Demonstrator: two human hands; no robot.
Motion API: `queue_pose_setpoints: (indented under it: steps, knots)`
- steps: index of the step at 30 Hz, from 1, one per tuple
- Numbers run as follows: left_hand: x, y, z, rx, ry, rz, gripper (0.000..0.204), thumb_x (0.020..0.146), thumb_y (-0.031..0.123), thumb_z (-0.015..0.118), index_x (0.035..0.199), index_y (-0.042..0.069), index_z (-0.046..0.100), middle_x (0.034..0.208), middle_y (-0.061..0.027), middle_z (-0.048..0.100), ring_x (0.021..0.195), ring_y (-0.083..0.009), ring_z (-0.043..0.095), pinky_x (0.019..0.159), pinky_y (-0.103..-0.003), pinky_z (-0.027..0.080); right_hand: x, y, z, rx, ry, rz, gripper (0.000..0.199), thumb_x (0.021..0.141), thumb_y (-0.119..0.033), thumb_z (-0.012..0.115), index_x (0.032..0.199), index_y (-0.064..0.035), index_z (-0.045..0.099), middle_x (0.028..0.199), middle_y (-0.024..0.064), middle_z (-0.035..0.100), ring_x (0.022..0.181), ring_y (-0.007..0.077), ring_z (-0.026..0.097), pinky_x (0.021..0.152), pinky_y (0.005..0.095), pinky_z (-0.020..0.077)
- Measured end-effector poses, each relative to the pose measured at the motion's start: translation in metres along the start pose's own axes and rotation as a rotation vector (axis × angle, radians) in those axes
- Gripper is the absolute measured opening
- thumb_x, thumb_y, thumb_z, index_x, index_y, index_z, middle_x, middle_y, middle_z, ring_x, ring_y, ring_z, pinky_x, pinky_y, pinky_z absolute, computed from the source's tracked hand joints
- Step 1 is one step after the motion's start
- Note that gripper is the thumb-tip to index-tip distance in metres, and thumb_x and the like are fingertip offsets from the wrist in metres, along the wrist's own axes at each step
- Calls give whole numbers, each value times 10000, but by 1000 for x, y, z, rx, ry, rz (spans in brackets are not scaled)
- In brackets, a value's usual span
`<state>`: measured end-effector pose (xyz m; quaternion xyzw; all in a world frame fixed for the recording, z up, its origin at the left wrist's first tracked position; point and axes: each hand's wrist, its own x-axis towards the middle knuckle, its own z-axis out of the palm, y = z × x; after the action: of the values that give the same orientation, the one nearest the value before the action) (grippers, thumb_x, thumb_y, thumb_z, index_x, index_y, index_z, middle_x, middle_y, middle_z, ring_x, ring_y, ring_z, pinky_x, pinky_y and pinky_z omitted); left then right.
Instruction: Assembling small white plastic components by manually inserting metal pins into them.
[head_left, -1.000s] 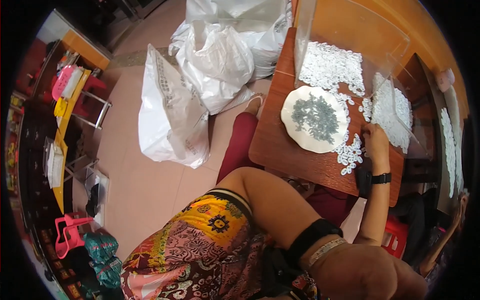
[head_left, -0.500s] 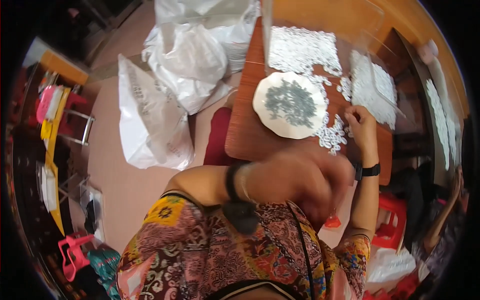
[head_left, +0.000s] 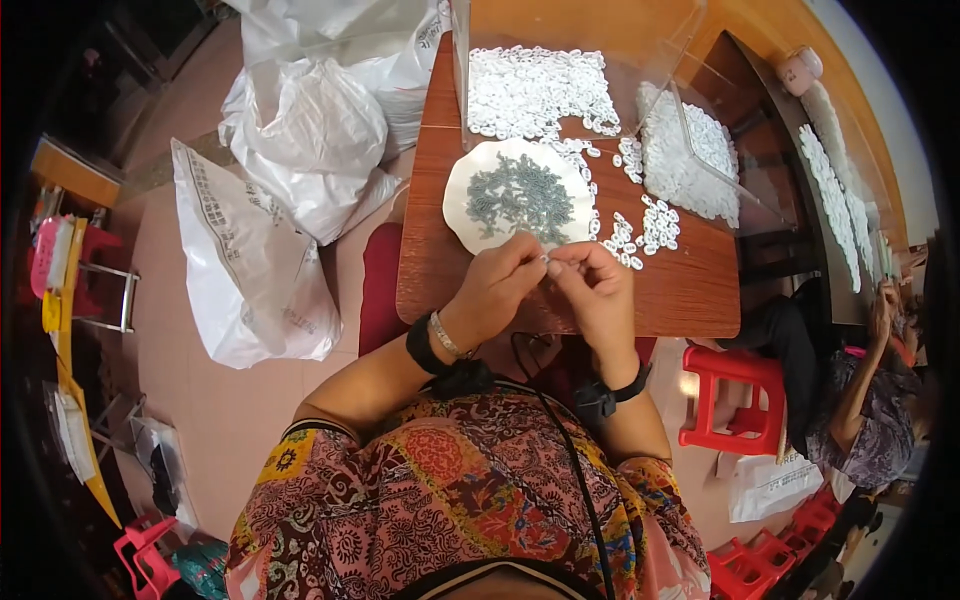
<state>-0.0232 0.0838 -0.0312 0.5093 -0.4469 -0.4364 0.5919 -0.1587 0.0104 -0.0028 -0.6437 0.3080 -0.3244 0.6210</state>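
Observation:
My left hand (head_left: 497, 285) and my right hand (head_left: 600, 290) meet fingertip to fingertip just over the near rim of a scalloped cream plate (head_left: 456, 208). Both are closed in a pinch around a small white piece (head_left: 546, 258), mostly hidden by the fingers. A heap of small grey metal-looking parts (head_left: 520, 195) lies on the plate, too fine to tell their kind. Beside my right hand, loose white oval plastic pieces (head_left: 660, 226) are scattered on the brown wooden table (head_left: 680, 300).
More white ovals (head_left: 540, 90) cover the table's far side by clear upright panels (head_left: 690, 130), with another pile (head_left: 690, 165) to the right. White sacks (head_left: 250, 260) stand left of the table. A red stool (head_left: 735, 400) and a seated person (head_left: 870, 410) are at right.
My left hand, blurred near my body before, has moved up and away from me to the plate. My right hand has come left from beside the white ovals to meet it. The view has shifted.

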Motion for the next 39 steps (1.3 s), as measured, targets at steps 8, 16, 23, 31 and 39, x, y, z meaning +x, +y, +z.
queue_pose_setpoints:
  steps: [8,16,23,31,39]
  knots:
    - [-14,-3,-24,-261,-35,-95,144,900,173,498,808,63,486,664,8,507,584,-67,475,547,-208,382,9,-4,7,-154,-149,-76,53,835,-40,621,876,-13,641,749,-8,611,649,35,521,588,187,415]
    - [-6,2,-53,-211,107,-65,86,842,112,480,771,62,479,638,-12,521,554,-78,488,517,-207,382,80,4,2,-1269,-113,-410,154,766,-172,646,879,-70,670,805,112,621,740,282,608,667,359,484]
    - [-9,8,-59,-189,103,-54,97,822,119,482,741,67,471,622,-7,512,542,-77,484,503,-210,375,86,10,6,-1233,-101,-438,108,786,-173,596,787,-70,627,764,108,615,736,296,602,636,410,479]
    - [-6,2,-50,-266,97,-42,118,831,109,478,724,62,466,602,14,471,527,-57,433,482,-207,343,80,3,8,-981,-29,-339,167,860,-189,548,787,-49,603,668,146,608,638,345,592,588,428,459]
    - [6,10,-51,-142,51,6,139,860,163,475,759,68,473,644,9,502,568,-57,463,522,-195,364,76,-10,7,-849,-119,-327,128,832,-156,607,819,-29,621,675,130,614,597,264,595,564,346,464]
